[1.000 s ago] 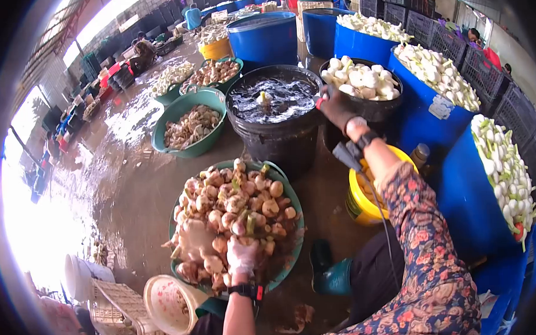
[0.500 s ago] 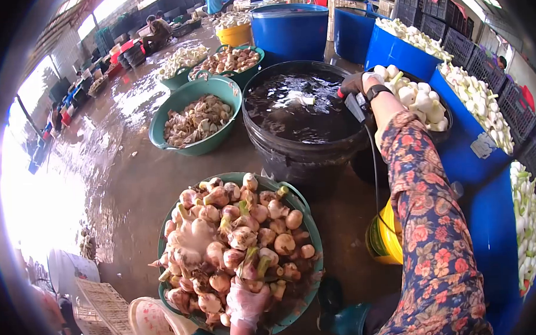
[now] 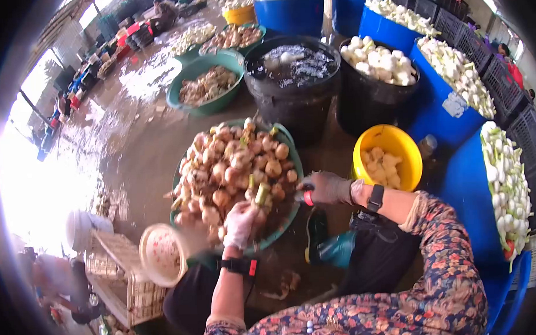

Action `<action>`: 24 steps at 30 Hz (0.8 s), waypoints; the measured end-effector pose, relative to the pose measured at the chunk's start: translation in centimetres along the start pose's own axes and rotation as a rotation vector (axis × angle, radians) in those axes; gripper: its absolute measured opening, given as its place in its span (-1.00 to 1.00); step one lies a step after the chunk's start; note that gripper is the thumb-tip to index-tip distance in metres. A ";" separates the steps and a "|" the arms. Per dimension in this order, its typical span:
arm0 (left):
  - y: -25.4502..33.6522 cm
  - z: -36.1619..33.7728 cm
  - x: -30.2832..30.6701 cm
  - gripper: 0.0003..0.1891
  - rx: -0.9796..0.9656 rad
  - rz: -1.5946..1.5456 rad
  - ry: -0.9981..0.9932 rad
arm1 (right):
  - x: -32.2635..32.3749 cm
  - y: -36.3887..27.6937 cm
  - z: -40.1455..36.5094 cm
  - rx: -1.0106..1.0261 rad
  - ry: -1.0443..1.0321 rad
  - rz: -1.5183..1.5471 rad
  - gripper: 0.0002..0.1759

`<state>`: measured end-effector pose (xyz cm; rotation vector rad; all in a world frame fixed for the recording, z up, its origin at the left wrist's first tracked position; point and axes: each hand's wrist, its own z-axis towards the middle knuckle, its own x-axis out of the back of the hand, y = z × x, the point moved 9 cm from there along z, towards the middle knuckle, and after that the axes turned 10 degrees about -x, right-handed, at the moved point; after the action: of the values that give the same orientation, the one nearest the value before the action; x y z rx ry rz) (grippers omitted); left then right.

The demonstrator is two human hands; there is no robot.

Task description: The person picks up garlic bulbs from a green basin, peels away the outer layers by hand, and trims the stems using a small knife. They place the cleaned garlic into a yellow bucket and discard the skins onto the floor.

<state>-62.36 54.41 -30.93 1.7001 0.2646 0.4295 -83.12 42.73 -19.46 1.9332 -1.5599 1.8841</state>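
A green basin [image 3: 297,216] in front of me is heaped with unpeeled garlic bulbs [image 3: 221,169], some with thick green stem stubs. My left hand [image 3: 240,224], in a pale glove, lies at the near side of the heap, its fingers closed on a garlic bulb [image 3: 258,196] with a stem. At the basin's right edge my right hand [image 3: 328,188], in a grey glove, is closed around a tool with a red part [image 3: 308,197]; its working end is hard to make out. My right fingers are a little apart from the left hand.
A black tub of water [image 3: 295,98] stands beyond the basin. Right of it is a black tub [image 3: 366,105] of peeled white garlic. A yellow bucket [image 3: 418,162] holds pale pieces. Blue bins [image 3: 449,126] line the right. Crates [image 3: 131,296] and a white bucket [image 3: 185,253] stand left.
My right hand has come back from the rim of the black water tub to the garlic basin, beside my left hand. The view has tilted down, showing my lap and the yellow bucket's inside.
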 end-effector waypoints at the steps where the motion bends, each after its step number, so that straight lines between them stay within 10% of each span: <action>1: 0.2 -1.5 -0.6 -0.66 0.002 -0.154 -0.027 | -2.0 0.3 -0.7 -0.132 -0.050 0.314 -0.58; 5: 3.1 -6.8 -2.2 -0.52 0.132 -0.344 -0.073 | -8.5 -2.6 -3.4 -0.377 -0.006 0.906 -0.53; 9: 6.1 -9.8 -2.5 -0.32 -0.317 0.056 -0.067 | -10.4 -3.9 -4.3 -0.282 0.236 0.908 -0.57; 14: 6.7 -12.4 -1.2 -0.30 -0.324 0.425 -0.081 | -11.6 -4.8 -5.4 -0.235 0.233 0.689 -0.64; 22: 4.4 -14.4 -1.6 -0.49 0.015 -0.717 -0.487 | -14.4 -7.1 -6.5 -0.057 -0.191 1.032 -0.56; 24: 3.9 -14.4 -2.9 -0.41 -0.041 -0.715 -0.282 | -16.8 -7.3 -7.5 -0.482 -0.416 1.395 -0.50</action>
<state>-71.33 65.46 -25.59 1.4843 0.6181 -0.3285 -80.10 61.19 -25.88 0.9790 -3.5846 0.8767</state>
